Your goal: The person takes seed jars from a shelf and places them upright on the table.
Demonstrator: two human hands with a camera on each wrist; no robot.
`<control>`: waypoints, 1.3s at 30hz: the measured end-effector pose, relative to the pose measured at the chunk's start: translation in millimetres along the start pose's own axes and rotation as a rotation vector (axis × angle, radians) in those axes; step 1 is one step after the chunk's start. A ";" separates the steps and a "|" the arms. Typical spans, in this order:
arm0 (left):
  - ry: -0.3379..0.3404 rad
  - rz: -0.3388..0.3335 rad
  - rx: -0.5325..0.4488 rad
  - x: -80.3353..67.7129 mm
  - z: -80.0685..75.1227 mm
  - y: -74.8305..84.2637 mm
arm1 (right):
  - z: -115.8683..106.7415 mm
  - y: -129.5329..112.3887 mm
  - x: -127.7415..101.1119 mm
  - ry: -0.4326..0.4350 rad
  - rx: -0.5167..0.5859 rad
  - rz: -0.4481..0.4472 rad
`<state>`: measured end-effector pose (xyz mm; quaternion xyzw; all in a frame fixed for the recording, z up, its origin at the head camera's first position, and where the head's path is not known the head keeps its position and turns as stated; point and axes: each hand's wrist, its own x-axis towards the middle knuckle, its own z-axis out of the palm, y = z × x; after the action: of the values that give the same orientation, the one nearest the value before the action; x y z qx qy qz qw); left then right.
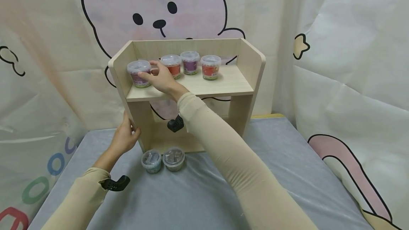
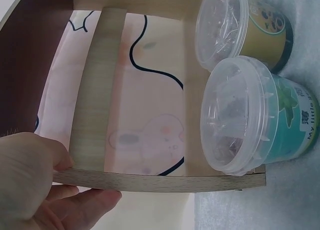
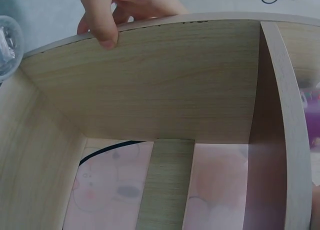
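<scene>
On the left of the upper shelf stands a clear-lidded tub with a purple label (image 1: 140, 79). My right hand (image 1: 164, 80) pinches this tub from its right side, thumb in front and fingers behind. My left hand (image 1: 124, 137) grips the front edge of the left side panel of a small wooden shelf unit (image 1: 195, 87). In the left wrist view, its thumb lies inside the panel (image 2: 160, 182) and its fingers outside. A teal tub (image 2: 285, 120) and a yellow-labelled tub (image 2: 265, 32) stand on the cloth at the unit's foot.
Farther right on the upper shelf stand a red-labelled tub (image 1: 174, 69), another purple tub (image 1: 190, 66) and another red one (image 1: 210, 71). Grey-blue cloth (image 1: 179, 201) covers the table. A printed curtain (image 1: 262, 10) hangs behind the unit.
</scene>
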<state>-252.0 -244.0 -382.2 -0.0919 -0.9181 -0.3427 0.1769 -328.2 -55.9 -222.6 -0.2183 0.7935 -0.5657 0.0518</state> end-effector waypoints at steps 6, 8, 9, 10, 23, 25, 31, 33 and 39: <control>-0.007 0.003 0.003 0.0 -2.5 -1.0 | 1.2 -0.8 0.9 -0.006 0.055 0.002; -0.006 0.008 0.006 -0.1 -2.9 -1.8 | 2.0 -1.7 1.1 -0.007 0.034 0.004; -0.006 0.009 0.006 -0.2 -3.1 -2.1 | 2.5 -2.2 1.1 -0.008 0.015 0.007; -0.006 0.011 0.006 -0.3 -3.2 -2.6 | 2.9 -2.7 1.1 -0.009 -0.002 0.007; -0.006 0.010 0.003 -4.7 -7.3 -5.0 | 9.3 -7.1 -2.6 -0.046 0.008 -0.020; -0.010 0.009 0.002 -5.2 -8.2 -4.8 | 8.8 -6.3 -3.0 -0.055 0.034 -0.021; -0.013 0.015 0.010 -5.5 -8.9 -5.0 | 4.0 -0.8 -3.0 -0.051 0.141 -0.035; -0.010 0.021 0.018 -5.2 -7.8 -5.2 | 2.2 1.2 -3.9 -0.044 0.175 -0.041; -0.019 0.051 0.008 -1.4 -2.4 -6.3 | -4.5 2.2 -10.0 -0.025 0.237 -0.013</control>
<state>-251.9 -250.4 -384.8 -0.1179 -0.9183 -0.3336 0.1773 -321.3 -47.3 -224.7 -0.2226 0.7191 -0.6530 0.0835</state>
